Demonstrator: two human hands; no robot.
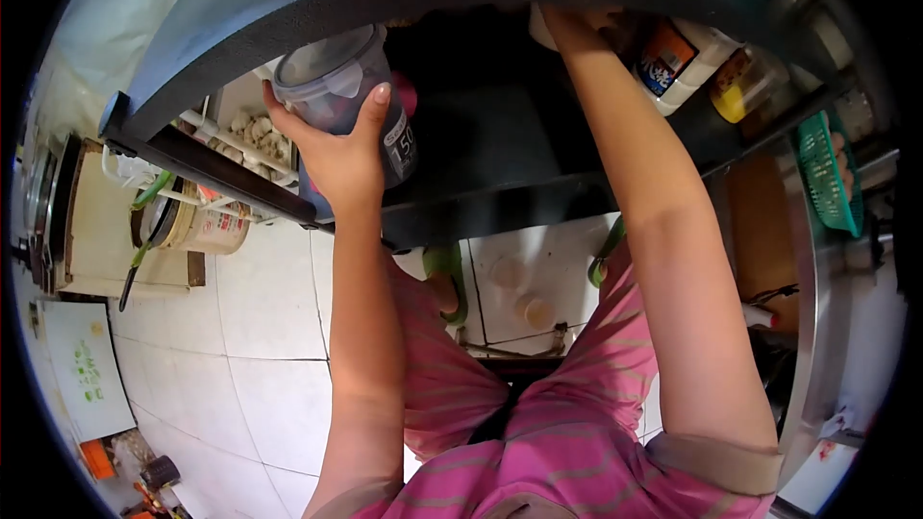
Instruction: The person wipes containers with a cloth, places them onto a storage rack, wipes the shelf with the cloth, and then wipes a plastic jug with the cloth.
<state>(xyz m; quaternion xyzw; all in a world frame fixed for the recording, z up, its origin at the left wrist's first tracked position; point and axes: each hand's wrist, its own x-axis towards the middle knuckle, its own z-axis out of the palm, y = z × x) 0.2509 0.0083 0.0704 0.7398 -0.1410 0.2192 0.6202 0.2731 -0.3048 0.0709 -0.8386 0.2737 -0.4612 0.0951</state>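
L hand (pixel 332 149) grips lidded tub (pixel 336 104), long axis approx. upright, at dark shelf's (pixel 490 135) front L corner; R hand (pixel 588 19), farther off twd back R, is by white container (pixel 542 29), grip unclear.

Upper left: grey cylindrical plastic canister (pixel 337 102), white lettering. Lower centre: pink fabric clothing (pixel 586 452), grey-brown stripes.

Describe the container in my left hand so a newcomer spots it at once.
Look to the dark shelf across the top of the view. At its left end, your left hand grips a lidded container. Unlike the white bottle on the right, it is see-through, with a greyish lid and a label showing 150.
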